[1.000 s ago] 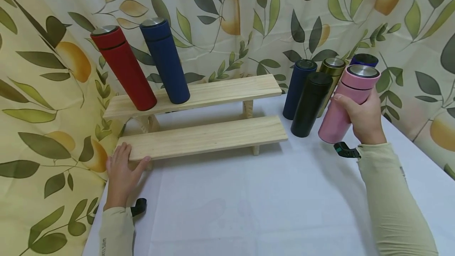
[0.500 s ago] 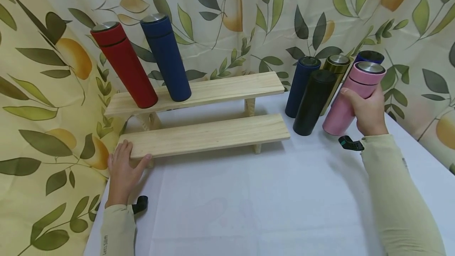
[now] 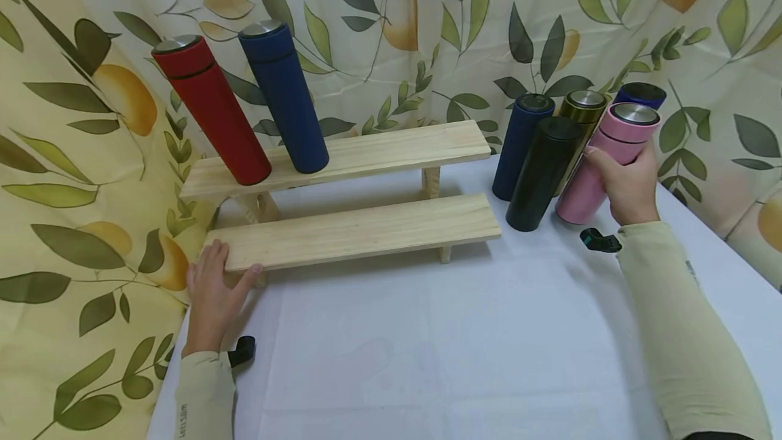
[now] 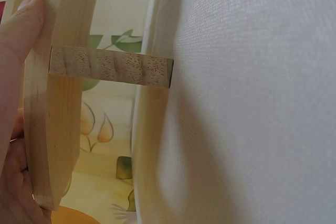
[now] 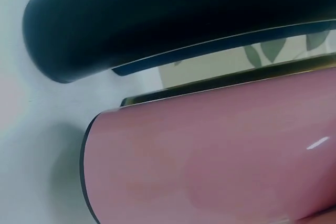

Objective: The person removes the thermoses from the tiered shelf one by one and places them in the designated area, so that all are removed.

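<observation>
My right hand (image 3: 632, 178) grips a pink thermos bottle (image 3: 589, 185) with a silver lid, at the right of the head view. The bottle's base is at or just over the tabletop; which, I cannot tell. Beside it stand a black bottle (image 3: 544, 175), a dark blue bottle (image 3: 519, 155) and a gold bottle (image 3: 582, 106). A violet-blue bottle (image 3: 641, 94) is mostly hidden behind the pink one. My left hand (image 3: 214, 301) holds the left end of the lower tier of a wooden shelf (image 3: 366, 231); in the left wrist view the thumb (image 4: 26, 19) lies along its edge.
On the upper tier (image 3: 397, 150) stand a red bottle (image 3: 214, 114) and a blue bottle (image 3: 286, 100), both towards the left. A white cloth (image 3: 427, 345) covers the table. Leaf-patterned curtains (image 3: 397, 53) close off the back and sides.
My right hand has moved the pink bottle slightly back, closer to the gold and violet-blue bottles. The left hand stays on the shelf end. The head view has shifted a little.
</observation>
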`<state>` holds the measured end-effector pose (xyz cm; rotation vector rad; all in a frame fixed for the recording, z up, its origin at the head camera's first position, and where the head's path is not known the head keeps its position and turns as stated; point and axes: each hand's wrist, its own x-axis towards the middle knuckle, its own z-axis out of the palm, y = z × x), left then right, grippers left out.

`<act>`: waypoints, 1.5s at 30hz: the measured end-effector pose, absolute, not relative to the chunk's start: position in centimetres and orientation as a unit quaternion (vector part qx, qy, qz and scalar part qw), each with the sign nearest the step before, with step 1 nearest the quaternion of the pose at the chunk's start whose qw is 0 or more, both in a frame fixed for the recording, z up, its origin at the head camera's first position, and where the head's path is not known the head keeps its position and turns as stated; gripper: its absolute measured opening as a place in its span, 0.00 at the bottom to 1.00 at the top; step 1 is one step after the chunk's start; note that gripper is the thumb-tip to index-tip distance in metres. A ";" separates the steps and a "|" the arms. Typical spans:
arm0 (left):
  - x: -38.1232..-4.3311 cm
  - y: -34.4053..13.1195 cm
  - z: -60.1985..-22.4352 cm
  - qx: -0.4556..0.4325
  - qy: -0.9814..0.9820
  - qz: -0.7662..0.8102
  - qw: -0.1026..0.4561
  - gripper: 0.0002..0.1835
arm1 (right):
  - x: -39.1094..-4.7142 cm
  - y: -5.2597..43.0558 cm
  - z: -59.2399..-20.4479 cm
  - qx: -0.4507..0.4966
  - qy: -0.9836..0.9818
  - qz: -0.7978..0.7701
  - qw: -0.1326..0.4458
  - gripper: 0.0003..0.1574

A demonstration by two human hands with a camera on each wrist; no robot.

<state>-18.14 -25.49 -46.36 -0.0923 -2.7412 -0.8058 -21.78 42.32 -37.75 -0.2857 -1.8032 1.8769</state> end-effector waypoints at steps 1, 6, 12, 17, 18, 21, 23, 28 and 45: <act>-18.1 -25.5 -46.3 -0.032 -0.949 -0.279 0.142 0.48 | -21.8 42.3 -37.8 -0.109 -0.671 0.689 0.253 0.45; -18.3 -25.5 -46.2 -0.036 -0.948 -0.279 0.146 0.47 | -22.0 42.4 -38.1 -0.121 -0.687 0.675 0.239 0.45; -18.5 -25.1 -46.3 -0.036 -0.948 -0.283 0.140 0.47 | -22.1 42.8 -38.4 -0.124 -0.687 0.673 0.245 0.45; -18.5 -25.0 -46.4 -0.032 -0.948 -0.282 0.142 0.47 | -22.3 42.9 -38.8 -0.123 -0.694 0.665 0.246 0.45; -18.5 -25.0 -46.4 -0.032 -0.948 -0.282 0.143 0.47 | -22.2 42.9 -38.9 -0.127 -0.698 0.661 0.244 0.45; -18.5 -25.0 -46.4 -0.034 -0.948 -0.281 0.143 0.47 | -22.0 42.8 -39.1 -0.135 -0.703 0.654 0.243 0.45; -18.5 -25.0 -46.4 -0.034 -0.948 -0.281 0.143 0.47 | -21.9 42.8 -39.3 -0.137 -0.703 0.655 0.241 0.46; -18.4 -25.2 -46.2 -0.030 -0.949 -0.281 0.140 0.47 | -22.0 42.7 -39.4 -0.131 -0.712 0.648 0.236 0.48; -18.3 -25.4 -46.4 -0.026 -0.949 -0.278 0.145 0.47 | -22.4 42.3 -40.4 -0.131 -0.694 0.670 0.228 0.52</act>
